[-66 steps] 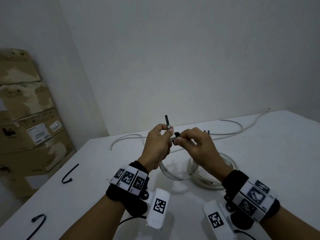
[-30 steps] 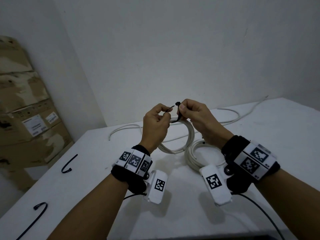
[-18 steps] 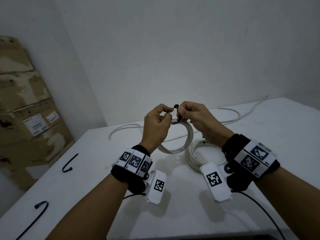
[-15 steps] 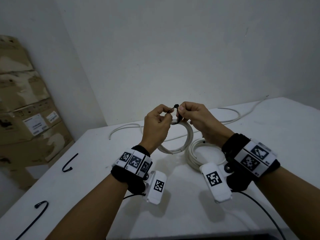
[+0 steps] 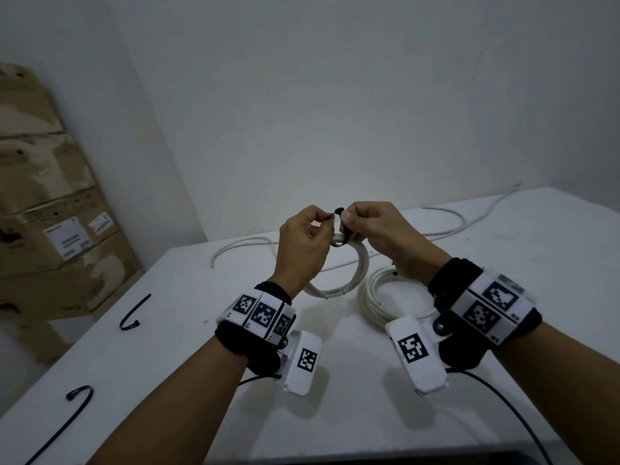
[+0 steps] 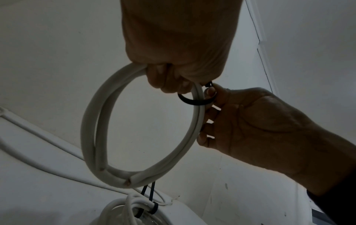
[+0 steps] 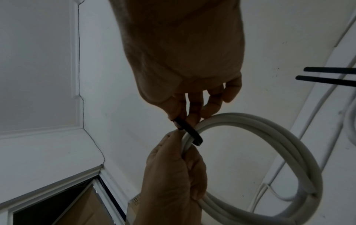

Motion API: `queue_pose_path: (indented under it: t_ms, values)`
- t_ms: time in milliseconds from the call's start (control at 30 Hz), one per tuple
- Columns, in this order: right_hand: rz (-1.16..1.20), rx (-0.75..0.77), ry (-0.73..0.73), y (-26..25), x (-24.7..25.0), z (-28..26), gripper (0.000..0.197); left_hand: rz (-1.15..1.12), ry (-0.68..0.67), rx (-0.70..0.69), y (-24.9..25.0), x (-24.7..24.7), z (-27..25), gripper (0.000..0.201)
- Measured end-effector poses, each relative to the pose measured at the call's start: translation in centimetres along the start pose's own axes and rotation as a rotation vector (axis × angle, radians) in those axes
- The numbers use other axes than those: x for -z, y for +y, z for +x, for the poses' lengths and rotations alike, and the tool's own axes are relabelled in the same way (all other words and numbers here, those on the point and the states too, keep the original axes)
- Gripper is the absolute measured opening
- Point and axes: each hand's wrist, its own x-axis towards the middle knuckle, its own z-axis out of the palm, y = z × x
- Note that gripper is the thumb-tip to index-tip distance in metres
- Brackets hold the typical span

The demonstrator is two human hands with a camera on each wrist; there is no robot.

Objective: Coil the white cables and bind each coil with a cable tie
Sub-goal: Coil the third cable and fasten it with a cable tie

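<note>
Black plastic cable tie (image 5: 339, 237) tail's nearly all pulled through now. Left hand (image 5: 303, 245) pinches the tail and grips the coiled white round cable (image 5: 355, 268), right hand (image 5: 379, 234) pinches the head; coil's up between both hands, almost bound.

The cable tie (image 5: 339, 229) tail seems hidden inside the left hand (image 5: 302, 246).
</note>
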Motion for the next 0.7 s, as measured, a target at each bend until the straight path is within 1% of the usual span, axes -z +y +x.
queue_pose_path:
  t_ms: [100, 233, 333, 433, 500, 567, 600, 633, 700]
  values:
    - [-0.006, 0.014, 0.004, 0.0, -0.2, -0.2, 0.029, -0.011, -0.009, 0.013, 0.6, -0.1, -0.4, 0.014]
    - [-0.109, -0.002, 0.067, 0.4, -0.1, 0.1, 0.031, 0.016, -0.009, 0.001, 0.7, -0.3, -0.6, 0.016]
    - [-0.166, -0.016, 0.047, 0.3, 0.2, 0.2, 0.034, 0.024, 0.010, 0.005, 0.7, -0.3, -0.4, 0.015]
    - [-0.084, 0.006, 0.015, 0.3, 0.2, 0.0, 0.034, 0.035, -0.004, 0.015, 1.0, -0.3, -0.3, 0.013]
    - [-0.168, 0.029, 0.064, 0.7, 0.1, 0.0, 0.027, 0.065, -0.018, 0.019, 0.9, -0.5, -0.1, 0.012]
    - [-0.337, 0.052, 0.174, 1.1, 0.3, 0.1, 0.012, 0.089, -0.018, 0.023, 0.6, -0.5, -0.1, 0.012]
    - [-0.396, 0.075, 0.227, 1.2, 0.3, 0.1, 0.008, 0.096, -0.020, 0.026, 0.6, -0.6, -0.2, 0.013]
    - [-0.423, 0.116, 0.259, 1.2, 0.4, -0.1, 0.011, 0.104, -0.023, 0.027, 0.6, -0.6, -0.3, 0.013]
    - [-0.436, 0.212, 0.268, 1.0, 0.1, -0.4, 0.011, 0.126, -0.028, 0.018, 0.7, -0.7, -0.3, 0.013]
